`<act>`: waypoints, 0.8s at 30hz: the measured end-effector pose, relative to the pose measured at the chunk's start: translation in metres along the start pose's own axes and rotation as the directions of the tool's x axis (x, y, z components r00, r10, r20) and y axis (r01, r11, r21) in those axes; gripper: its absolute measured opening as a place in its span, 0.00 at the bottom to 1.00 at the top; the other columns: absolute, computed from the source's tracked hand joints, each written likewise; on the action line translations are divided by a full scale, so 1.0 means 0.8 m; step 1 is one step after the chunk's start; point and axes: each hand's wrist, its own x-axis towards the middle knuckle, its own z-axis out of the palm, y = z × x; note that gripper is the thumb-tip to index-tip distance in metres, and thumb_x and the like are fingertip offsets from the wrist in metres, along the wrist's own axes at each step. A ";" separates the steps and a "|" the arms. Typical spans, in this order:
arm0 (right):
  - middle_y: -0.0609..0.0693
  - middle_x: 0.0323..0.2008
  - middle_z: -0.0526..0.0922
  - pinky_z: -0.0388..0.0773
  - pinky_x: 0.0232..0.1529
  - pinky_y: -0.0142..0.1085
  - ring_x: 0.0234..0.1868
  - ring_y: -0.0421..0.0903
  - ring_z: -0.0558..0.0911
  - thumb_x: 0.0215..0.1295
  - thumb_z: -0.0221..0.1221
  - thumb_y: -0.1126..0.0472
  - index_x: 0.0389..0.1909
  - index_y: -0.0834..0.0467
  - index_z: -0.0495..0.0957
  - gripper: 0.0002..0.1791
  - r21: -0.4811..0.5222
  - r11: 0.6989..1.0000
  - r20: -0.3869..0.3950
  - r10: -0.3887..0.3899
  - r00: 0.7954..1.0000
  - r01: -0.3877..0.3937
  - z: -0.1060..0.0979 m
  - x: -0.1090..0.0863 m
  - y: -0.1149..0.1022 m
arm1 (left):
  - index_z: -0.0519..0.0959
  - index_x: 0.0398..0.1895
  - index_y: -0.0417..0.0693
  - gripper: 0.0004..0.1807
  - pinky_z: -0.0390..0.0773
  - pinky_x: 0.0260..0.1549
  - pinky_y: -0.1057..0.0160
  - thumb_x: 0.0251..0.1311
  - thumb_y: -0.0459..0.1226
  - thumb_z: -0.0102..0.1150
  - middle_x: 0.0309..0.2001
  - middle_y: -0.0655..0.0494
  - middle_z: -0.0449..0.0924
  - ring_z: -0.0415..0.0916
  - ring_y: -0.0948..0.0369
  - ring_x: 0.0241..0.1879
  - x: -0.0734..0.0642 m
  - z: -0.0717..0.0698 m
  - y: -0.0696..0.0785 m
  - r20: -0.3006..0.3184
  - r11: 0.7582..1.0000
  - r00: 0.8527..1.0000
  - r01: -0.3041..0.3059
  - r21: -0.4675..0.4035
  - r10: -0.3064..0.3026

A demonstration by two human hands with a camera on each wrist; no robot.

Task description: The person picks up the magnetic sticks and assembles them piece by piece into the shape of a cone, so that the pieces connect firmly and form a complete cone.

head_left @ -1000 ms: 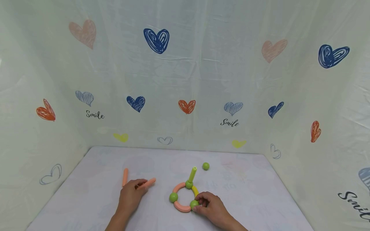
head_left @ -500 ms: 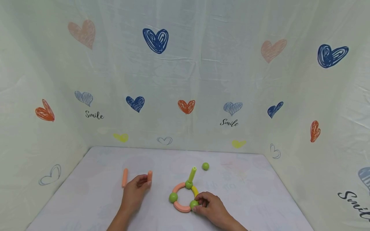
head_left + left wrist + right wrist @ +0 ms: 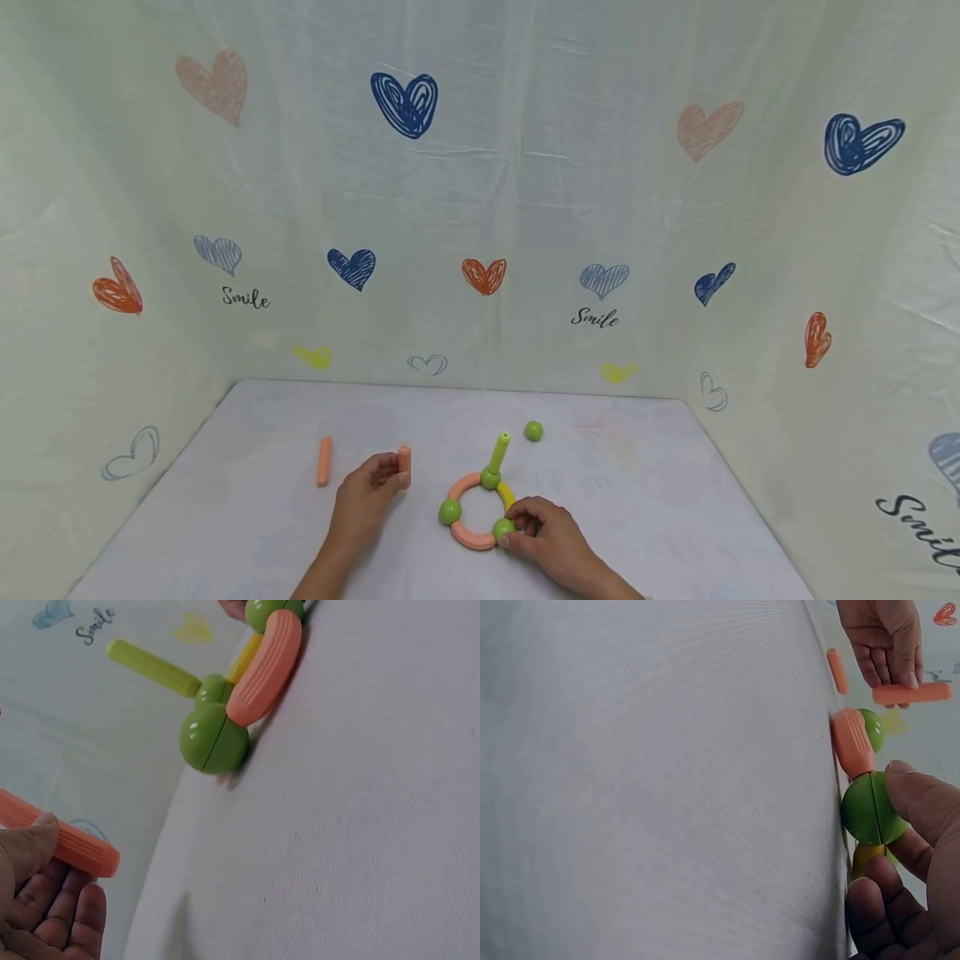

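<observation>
My left hand (image 3: 365, 496) pinches a salmon-orange toy rod (image 3: 405, 461) between thumb and fingers, upright and raised off the table. To its right lies a ring of curved salmon bars (image 3: 473, 542), a yellow curved bar (image 3: 506, 496) and green balls (image 3: 450, 512). A lime-green rod (image 3: 498, 456) stands up from the ring's far ball (image 3: 491, 479). With thumb and fingers, my right hand (image 3: 553, 540) grips the ring's near-right ball (image 3: 868, 808); its fingers partly hide the yellow bar. In the left wrist view, the held rod (image 3: 82, 850) and the ring are apart.
A second salmon rod (image 3: 324, 462) lies on the white table (image 3: 637, 492), left of my left hand. One loose green ball (image 3: 533, 431) sits behind the ring. A pale curtain (image 3: 525, 200) printed with hearts encloses the table's back and sides.
My left hand has turned the salmon rod from slanted to upright and carried it rightward, towards the ring. My right hand stays on the green ball.
</observation>
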 end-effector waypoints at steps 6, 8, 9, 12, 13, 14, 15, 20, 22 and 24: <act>0.43 0.36 0.80 0.73 0.33 0.29 0.33 0.35 0.75 0.61 0.76 0.51 0.45 0.51 0.85 0.16 0.000 1.000 0.000 0.000 1.000 0.000 0.000 0.000 0.001 | 0.84 0.55 0.43 0.15 0.83 0.51 0.64 0.67 0.36 0.70 0.50 0.54 0.88 0.84 0.56 0.55 -0.009 0.023 0.018 0.037 0.999 0.999 -0.010 -0.054 0.012; 0.43 0.36 0.80 0.73 0.33 0.29 0.33 0.35 0.75 0.61 0.76 0.51 0.45 0.51 0.85 0.16 0.000 1.000 0.002 -0.001 1.000 0.001 0.001 0.000 0.001 | 0.84 0.54 0.44 0.15 0.84 0.51 0.63 0.67 0.37 0.70 0.49 0.54 0.88 0.85 0.56 0.54 -0.013 0.031 0.023 0.050 0.998 0.999 -0.014 -0.068 0.018; 0.43 0.36 0.80 0.73 0.33 0.29 0.33 0.34 0.75 0.61 0.76 0.50 0.45 0.51 0.85 0.16 -0.001 1.000 0.003 -0.002 1.000 0.002 0.001 0.001 0.001 | 0.84 0.54 0.44 0.14 0.84 0.51 0.63 0.67 0.37 0.70 0.49 0.55 0.88 0.85 0.57 0.53 -0.015 0.034 0.025 0.061 0.997 0.998 -0.013 -0.077 0.018; 0.43 0.36 0.80 0.73 0.33 0.29 0.33 0.34 0.75 0.61 0.76 0.50 0.45 0.51 0.84 0.16 -0.005 1.000 -0.002 -0.007 1.000 0.007 0.001 0.001 0.002 | 0.84 0.53 0.45 0.14 0.84 0.51 0.62 0.67 0.38 0.70 0.49 0.54 0.88 0.84 0.56 0.54 -0.021 0.044 0.028 0.108 0.995 0.994 -0.006 -0.095 0.017; 0.43 0.36 0.80 0.73 0.33 0.29 0.33 0.34 0.75 0.61 0.76 0.50 0.45 0.51 0.84 0.16 -0.006 1.000 -0.004 -0.009 1.000 0.009 0.001 0.001 0.002 | 0.84 0.54 0.45 0.14 0.84 0.51 0.62 0.67 0.38 0.70 0.50 0.54 0.88 0.84 0.56 0.54 -0.023 0.046 0.029 0.124 0.995 0.992 -0.005 -0.097 0.017; 0.43 0.36 0.80 0.73 0.33 0.29 0.33 0.34 0.75 0.61 0.76 0.50 0.45 0.51 0.84 0.16 -0.008 1.000 -0.006 -0.010 1.000 0.010 0.001 0.000 0.002 | 0.84 0.54 0.45 0.14 0.84 0.52 0.61 0.67 0.39 0.70 0.51 0.54 0.88 0.84 0.55 0.55 -0.025 0.048 0.029 0.139 0.995 0.990 0.002 -0.100 0.012; 0.43 0.36 0.80 0.73 0.34 0.29 0.33 0.34 0.75 0.61 0.76 0.50 0.45 0.51 0.84 0.16 -0.007 1.000 -0.008 -0.011 1.000 0.010 0.001 0.000 0.002 | 0.84 0.54 0.45 0.15 0.84 0.53 0.60 0.67 0.39 0.70 0.51 0.53 0.88 0.84 0.55 0.56 -0.027 0.050 0.029 0.150 0.995 0.989 0.006 -0.102 0.010; 0.42 0.36 0.80 0.73 0.34 0.29 0.33 0.34 0.75 0.60 0.76 0.49 0.44 0.51 0.84 0.16 -0.009 1.000 -0.011 -0.010 1.000 0.010 0.000 0.000 0.002 | 0.84 0.54 0.45 0.16 0.84 0.52 0.59 0.67 0.40 0.71 0.52 0.53 0.88 0.83 0.54 0.56 -0.031 0.057 0.028 0.174 0.995 0.985 0.030 -0.100 -0.012; 0.42 0.36 0.80 0.73 0.34 0.29 0.33 0.34 0.75 0.60 0.76 0.49 0.44 0.51 0.84 0.16 -0.010 1.000 -0.012 -0.011 1.000 0.011 0.000 0.000 0.002 | 0.84 0.54 0.45 0.16 0.85 0.51 0.60 0.66 0.40 0.71 0.51 0.53 0.88 0.83 0.55 0.55 -0.031 0.060 0.027 0.176 0.995 0.984 0.033 -0.094 -0.016; 0.42 0.36 0.80 0.73 0.33 0.29 0.33 0.34 0.75 0.60 0.76 0.49 0.44 0.50 0.85 0.16 -0.011 1.000 -0.014 -0.012 1.000 0.012 0.000 0.000 0.002 | 0.84 0.53 0.45 0.15 0.85 0.49 0.62 0.66 0.40 0.71 0.51 0.54 0.88 0.84 0.56 0.54 -0.032 0.061 0.025 0.178 0.996 0.984 0.029 -0.087 -0.013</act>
